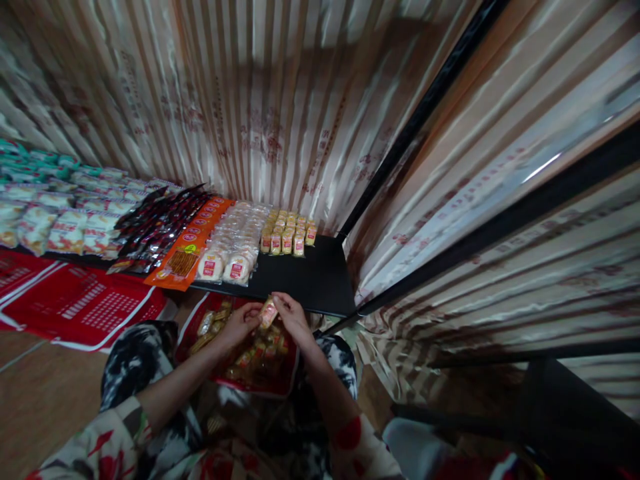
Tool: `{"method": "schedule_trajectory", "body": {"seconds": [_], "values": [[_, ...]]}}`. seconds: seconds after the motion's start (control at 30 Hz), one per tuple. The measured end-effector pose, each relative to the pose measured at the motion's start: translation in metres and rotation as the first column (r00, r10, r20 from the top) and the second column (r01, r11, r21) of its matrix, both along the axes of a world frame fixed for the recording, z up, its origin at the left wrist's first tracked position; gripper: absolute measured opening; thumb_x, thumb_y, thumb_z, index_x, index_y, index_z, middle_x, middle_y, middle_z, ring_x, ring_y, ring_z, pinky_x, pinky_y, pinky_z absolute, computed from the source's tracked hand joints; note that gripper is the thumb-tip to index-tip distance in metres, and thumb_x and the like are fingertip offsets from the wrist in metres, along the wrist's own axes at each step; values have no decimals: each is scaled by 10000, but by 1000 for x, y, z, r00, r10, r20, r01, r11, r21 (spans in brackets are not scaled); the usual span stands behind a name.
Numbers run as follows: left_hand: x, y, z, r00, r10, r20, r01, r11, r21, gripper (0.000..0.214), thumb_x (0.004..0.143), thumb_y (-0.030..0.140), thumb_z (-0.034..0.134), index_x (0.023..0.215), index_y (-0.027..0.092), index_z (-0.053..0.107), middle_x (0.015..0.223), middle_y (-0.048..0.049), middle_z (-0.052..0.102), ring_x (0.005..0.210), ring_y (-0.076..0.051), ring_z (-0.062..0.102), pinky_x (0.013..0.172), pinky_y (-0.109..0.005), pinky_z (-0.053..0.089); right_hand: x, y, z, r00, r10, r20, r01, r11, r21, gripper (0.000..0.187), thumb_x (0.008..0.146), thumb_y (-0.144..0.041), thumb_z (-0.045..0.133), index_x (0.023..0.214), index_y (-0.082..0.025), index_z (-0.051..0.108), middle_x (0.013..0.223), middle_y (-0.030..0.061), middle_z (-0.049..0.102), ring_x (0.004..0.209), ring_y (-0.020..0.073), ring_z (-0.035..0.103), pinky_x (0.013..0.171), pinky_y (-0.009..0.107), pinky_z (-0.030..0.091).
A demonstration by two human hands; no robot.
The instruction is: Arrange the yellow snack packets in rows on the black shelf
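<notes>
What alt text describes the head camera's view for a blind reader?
A person's left hand and right hand hold a small wrapped snack above a red container of similar packets. Beyond, packaged snacks line a black shelf.

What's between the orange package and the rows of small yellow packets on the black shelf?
In the head view, pale round snacks in clear wrappers fill the stretch between the orange package and the small yellow packets.
</notes>
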State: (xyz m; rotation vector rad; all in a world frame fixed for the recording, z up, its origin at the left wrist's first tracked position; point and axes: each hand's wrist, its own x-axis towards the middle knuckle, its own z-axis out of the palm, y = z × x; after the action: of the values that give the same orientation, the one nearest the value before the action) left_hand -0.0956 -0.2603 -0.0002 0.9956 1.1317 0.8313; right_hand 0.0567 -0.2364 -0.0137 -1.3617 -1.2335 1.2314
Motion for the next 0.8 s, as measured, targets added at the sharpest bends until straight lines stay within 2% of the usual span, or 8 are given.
{"method": "schedule_trajectory", "body": {"seconds": [0.1, 0.2, 0.37, 0.47, 0.57, 0.67, 0.8], "values": [[5, 3, 9, 997, 68, 30, -68, 998, 11, 471, 601, 392, 645, 978, 124, 560, 823, -34, 613, 674, -117, 548, 563, -209, 391, 6, 1, 5, 998, 3, -67, -6, 999, -38, 415, 757, -477, 517, 1021, -175, 624, 755, 10, 652, 574, 98, 547, 489, 183, 411], [9, 8, 14, 990, 137, 34, -137, 991, 4, 459, 611, 372, 656, 977, 109, 569, 781, -25, 619, 658, -110, 549, 561, -205, 392, 12, 3, 4, 994, -11, -107, 5, 999, -50, 387, 737, -458, 552, 976, -166, 637, 753, 13, 655, 590, 100, 562, 506, 185, 425], [16, 23, 17, 985, 167, 51, -166, 986, -23, 465, 634, 385, 673, 990, 102, 577, 684, 7, 602, 533, -70, 493, 504, -188, 370, 21, 6, -2, 973, -122, -195, 104, 990, -100, 354, 699, -441, 606, 917, -164, 628, 771, 11, 653, 635, 107, 592, 530, 189, 455], [20, 31, 18, 972, 206, 115, -201, 978, -57, 478, 608, 372, 709, 990, 119, 574, 722, -5, 624, 547, -71, 514, 545, -199, 404, 26, 9, -9, 924, -231, -305, 190, 969, -159, 352, 673, -447, 639, 889, -171, 604, 796, 6, 648, 675, 112, 611, 567, 200, 485], [26, 37, 19, 961, 222, 164, -213, 975, -71, 504, 568, 348, 746, 986, 130, 568, 828, -43, 649, 698, -118, 592, 632, -220, 440, 29, 11, -14, 837, -349, -421, 283, 935, -214, 345, 636, -423, 686, 855, -184, 567, 794, -6, 637, 692, 113, 620, 617, 226, 516], [37, 41, 18, 967, 216, 133, -207, 975, -78, 538, 566, 324, 751, 1024, 137, 538, 797, -29, 638, 712, -131, 609, 598, -210, 435, 30, 12, -15, 768, -419, -485, 346, 908, -238, 356, 608, -379, 718, 858, -205, 535, 774, -19, 628, 696, 118, 626, 642, 249, 530], [55, 49, 14, 968, 225, 108, -222, 974, -39, 431, 615, 263, 706, 986, 142, 525, 742, -3, 616, 657, -115, 601, 522, -180, 412, 30, 12, -15, 780, -413, -469, 354, 911, -213, 363, 629, -360, 694, 912, -216, 518, 790, -16, 624, 728, 129, 633, 642, 248, 528]]}}
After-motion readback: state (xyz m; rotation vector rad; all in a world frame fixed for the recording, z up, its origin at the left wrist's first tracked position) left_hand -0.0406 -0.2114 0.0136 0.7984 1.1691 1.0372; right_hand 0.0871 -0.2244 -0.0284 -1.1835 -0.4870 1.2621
